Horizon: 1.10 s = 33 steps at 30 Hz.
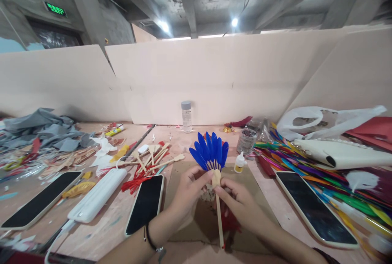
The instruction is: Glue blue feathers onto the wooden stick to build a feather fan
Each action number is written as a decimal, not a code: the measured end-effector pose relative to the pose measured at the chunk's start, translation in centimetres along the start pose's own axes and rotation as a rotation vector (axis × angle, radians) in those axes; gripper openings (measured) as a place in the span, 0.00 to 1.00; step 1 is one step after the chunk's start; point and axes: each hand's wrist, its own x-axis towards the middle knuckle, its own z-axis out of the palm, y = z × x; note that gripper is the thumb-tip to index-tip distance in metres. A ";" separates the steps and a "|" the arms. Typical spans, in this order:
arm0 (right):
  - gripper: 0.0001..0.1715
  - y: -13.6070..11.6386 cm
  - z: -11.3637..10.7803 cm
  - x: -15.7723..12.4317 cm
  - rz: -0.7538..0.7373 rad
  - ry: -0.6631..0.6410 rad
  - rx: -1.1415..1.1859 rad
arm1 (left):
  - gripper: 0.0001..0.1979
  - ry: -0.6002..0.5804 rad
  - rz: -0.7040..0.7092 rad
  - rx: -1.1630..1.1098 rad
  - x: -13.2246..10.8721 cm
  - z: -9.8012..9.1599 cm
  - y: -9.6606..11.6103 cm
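Observation:
Between my two hands is a small feather fan, its blue feathers (210, 149) spread upward from a pale wooden handle (219, 219). My left hand (196, 184) pinches the fan's head at the base of the feathers, thumb in front. Just below the head, my right hand (234, 198) grips the handle, its fingers partly hidden behind. The handle's lower end points down toward me. Under the hands lies a brown cardboard sheet (257, 223) with a dark red patch. A small white glue bottle (240, 162) stands at its far edge.
Wooden fan handles (153, 157) with red tassels (134, 183) lie left. Phones (145, 204) (315, 206) flank the cardboard, beside a white power bank (98, 195) with a cable. Colourful feathers (294, 166) spread right. A clear bottle (186, 117) stands before the white partition (196, 76).

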 end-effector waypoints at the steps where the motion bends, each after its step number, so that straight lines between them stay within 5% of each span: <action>1: 0.25 0.0 0.0 0.0 0.004 -0.002 0.001 | 0.14 -0.003 -0.006 -0.003 0.1 0.0 0.0; 18: 0.31 1.5 0.2 1.2 0.206 -0.082 0.142 | 0.18 -0.004 -0.032 0.002 1.9 -1.2 -3.2; 26: 0.31 1.8 0.2 1.1 0.213 -0.061 0.178 | 0.16 -0.033 -0.113 0.065 2.9 -1.7 -5.1; 33: 0.31 1.6 0.3 1.2 0.201 -0.061 0.188 | 0.19 -0.051 -0.141 0.097 3.0 -2.1 -4.7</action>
